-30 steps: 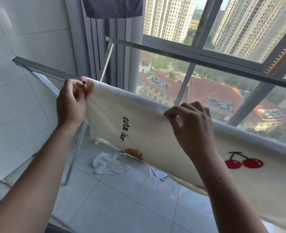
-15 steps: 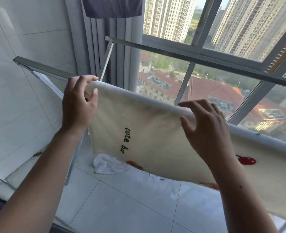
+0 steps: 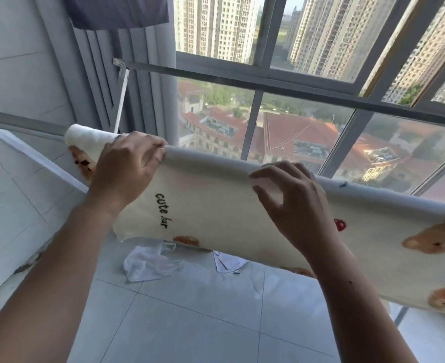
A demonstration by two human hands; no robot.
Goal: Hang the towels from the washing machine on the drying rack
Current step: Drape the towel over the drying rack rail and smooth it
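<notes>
The cream towel point(image 3: 229, 213) is draped over the near bar of the drying rack point(image 3: 19, 123). Its top fold is pinched in the left hand point(image 3: 124, 171); the right hand point(image 3: 294, 203) rests with fingers spread wide. A plastic bag point(image 3: 148, 263) lies on the floor point(image 3: 190, 323) below.

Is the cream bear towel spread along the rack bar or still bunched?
Spread: the towel drapes flat over the bar, left hand and right hand at its top fold.

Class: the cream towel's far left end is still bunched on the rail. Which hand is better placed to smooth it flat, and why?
The left hand: it grips the towel right beside the bunched end. The right hand sits further right along the top fold.
</notes>
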